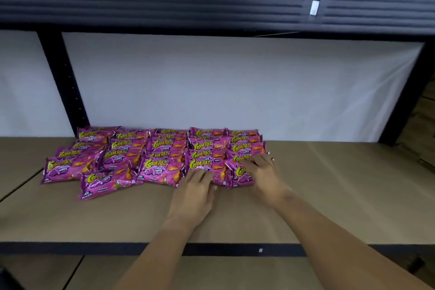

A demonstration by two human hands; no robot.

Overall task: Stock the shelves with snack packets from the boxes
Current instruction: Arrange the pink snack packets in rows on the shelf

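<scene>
Lots of pink snack packets (pixel 150 155) lie in rows on the brown shelf (pixel 329 183). The left hand (pixel 191 195) and the right hand (pixel 264 176) lie flat, fingers straight, touching the front packets on the right side.

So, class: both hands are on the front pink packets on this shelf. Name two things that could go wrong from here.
1. The skewed packet at front left lies out of line, nearest the shelf edge; a nudge along the row might knock it further out.
2. The left hand and right hand lie flat on glossy, overlapping front packets; pushing back could slide them over the rows behind and spoil the arrangement.
</scene>
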